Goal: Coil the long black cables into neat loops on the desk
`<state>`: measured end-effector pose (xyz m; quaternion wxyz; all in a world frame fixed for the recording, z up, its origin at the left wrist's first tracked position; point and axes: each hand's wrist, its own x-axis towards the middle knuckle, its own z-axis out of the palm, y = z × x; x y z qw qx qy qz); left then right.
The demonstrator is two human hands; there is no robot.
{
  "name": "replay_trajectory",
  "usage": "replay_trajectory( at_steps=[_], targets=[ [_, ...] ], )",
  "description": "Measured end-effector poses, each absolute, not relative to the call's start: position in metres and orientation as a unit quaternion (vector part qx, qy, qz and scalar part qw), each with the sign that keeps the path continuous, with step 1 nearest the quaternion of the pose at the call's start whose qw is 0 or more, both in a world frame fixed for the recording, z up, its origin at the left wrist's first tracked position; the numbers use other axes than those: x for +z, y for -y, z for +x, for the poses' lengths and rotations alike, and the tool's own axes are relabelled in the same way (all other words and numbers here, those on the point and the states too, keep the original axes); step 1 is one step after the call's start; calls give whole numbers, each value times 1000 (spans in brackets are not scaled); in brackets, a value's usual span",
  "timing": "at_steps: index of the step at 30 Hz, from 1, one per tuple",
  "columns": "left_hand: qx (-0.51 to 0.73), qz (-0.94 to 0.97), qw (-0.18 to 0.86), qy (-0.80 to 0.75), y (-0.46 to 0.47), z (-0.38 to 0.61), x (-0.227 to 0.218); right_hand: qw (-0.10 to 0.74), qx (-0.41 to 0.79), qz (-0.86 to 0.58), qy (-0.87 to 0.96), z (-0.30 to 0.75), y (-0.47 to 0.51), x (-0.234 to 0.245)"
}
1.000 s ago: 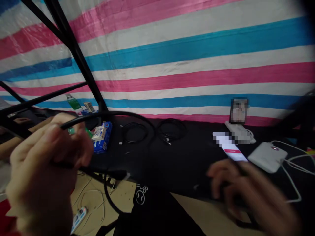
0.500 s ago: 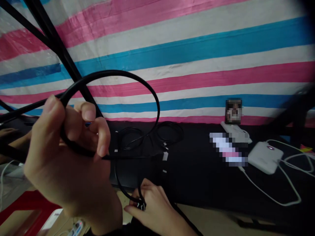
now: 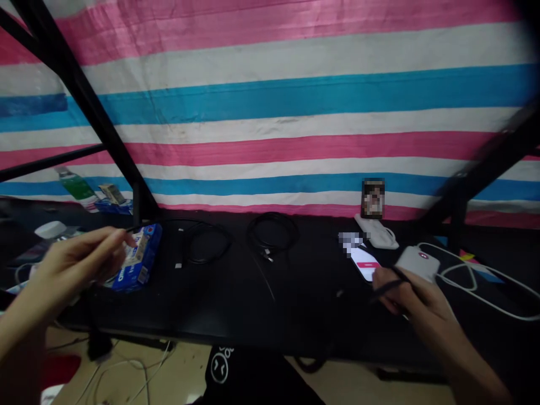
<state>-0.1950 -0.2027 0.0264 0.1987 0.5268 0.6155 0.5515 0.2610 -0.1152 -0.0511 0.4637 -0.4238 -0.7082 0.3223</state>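
Note:
My left hand (image 3: 80, 261) is at the left over the black table (image 3: 253, 304), fingers pinched on a thin black cable (image 3: 95, 332) that hangs below the table edge. It hovers beside a blue biscuit pack (image 3: 139, 261). My right hand (image 3: 407, 295) is at the right, fingers closed on a black cable end (image 3: 382, 289), just in front of a lit phone (image 3: 365, 261). Two coiled black cables (image 3: 272, 233) lie at the back middle of the table.
A white charger box (image 3: 417, 261) with white leads sits right of the phone, and another white device (image 3: 379, 236) behind it. A green bottle (image 3: 76, 185) stands far left. Black frame bars (image 3: 84, 107) cross the striped tarp (image 3: 295, 95). Wires lie on the floor.
The big cable loop held up in front of me is gone. My left hand has dropped to the left by the biscuit pack, and my right hand has moved right to the phone.

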Motion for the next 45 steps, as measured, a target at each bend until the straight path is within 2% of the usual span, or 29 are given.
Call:
replay_trajectory(
  at_steps=[2,5,10,15,18,20,22,24,26,30,32,35,38,41,45],
  targets=[
    [458,618,164,-617,196,-177,29,369,316,-380,787,248,121,-31],
    [422,697,120,-567,180,-125,33,257,299,-296,870,209,131,-1],
    [338,796,42,-500,142,-61,34,192,231,-240,923,167,136,29],
    [319,772,-49,-548,101,-86,34,166,290,-208,919,195,134,32],
    [371,761,40,-530,96,-85,34,211,279,-180,919,202,130,29],
    [395,769,161,-477,102,-67,34,287,189,-194,919,195,124,28],
    [366,781,269,-429,110,-44,32,356,76,-208,908,181,115,25],
    [341,764,355,-418,114,-28,28,387,10,-216,896,168,103,21],
    [346,708,445,-426,114,-24,25,380,30,-239,893,159,91,14],
    [338,639,582,-373,111,-37,19,356,169,-337,855,151,75,0],
    [324,645,582,-373,113,-42,15,373,226,-348,830,150,71,-1],
    [367,625,523,-447,116,-48,2,454,302,-334,769,154,63,3],
    [501,553,472,-470,114,-53,-18,526,372,-360,675,158,53,1],
    [644,444,432,-449,106,-54,-33,546,474,-370,584,148,47,-17],
    [764,294,411,-401,94,-46,-40,584,608,-324,430,118,56,-51]
  ],
)
